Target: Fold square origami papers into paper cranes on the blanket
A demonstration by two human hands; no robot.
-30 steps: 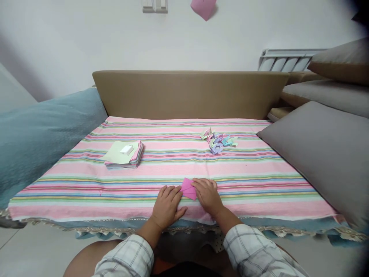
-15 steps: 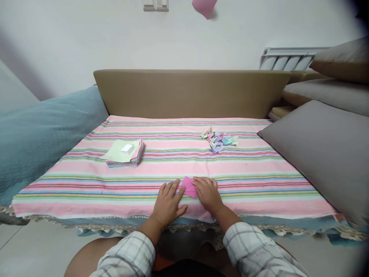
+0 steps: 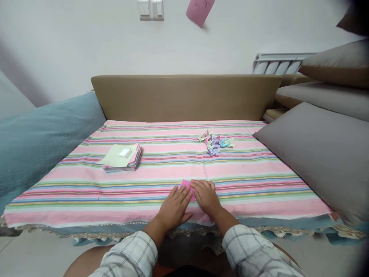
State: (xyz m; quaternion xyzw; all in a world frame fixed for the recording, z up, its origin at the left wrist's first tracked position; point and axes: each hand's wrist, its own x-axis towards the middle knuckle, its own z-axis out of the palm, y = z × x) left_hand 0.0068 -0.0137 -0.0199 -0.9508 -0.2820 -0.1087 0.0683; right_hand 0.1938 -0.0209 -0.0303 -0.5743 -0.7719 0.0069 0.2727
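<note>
A small folded piece of pink paper (image 3: 186, 182) lies on the striped cloth (image 3: 161, 165), close to the front edge. Flat over its left and lower part rests my left hand (image 3: 174, 207), fingers stretched forward and the thumb out to the side. My right hand (image 3: 206, 197) lies on the paper's right side, its fingers extended and its thumb hidden. Both hands almost meet at the fingertips and cover most of the sheet. Farther back on the right is a cluster of folded paper pieces (image 3: 215, 144) in several pastel colours.
At left, a stack of coloured paper sheets (image 3: 122, 167) carries a small white block (image 3: 125, 153). Grey cushions (image 3: 317, 142) pile up on the right, and a blue-covered armrest (image 3: 52, 130) borders the left. A brown backrest (image 3: 184, 98) stands behind, against the wall.
My left hand has slid right and forward onto the pink paper, its fingers closer together, covering more of it. The right hand stays on the paper. The view has tilted slightly upward.
</note>
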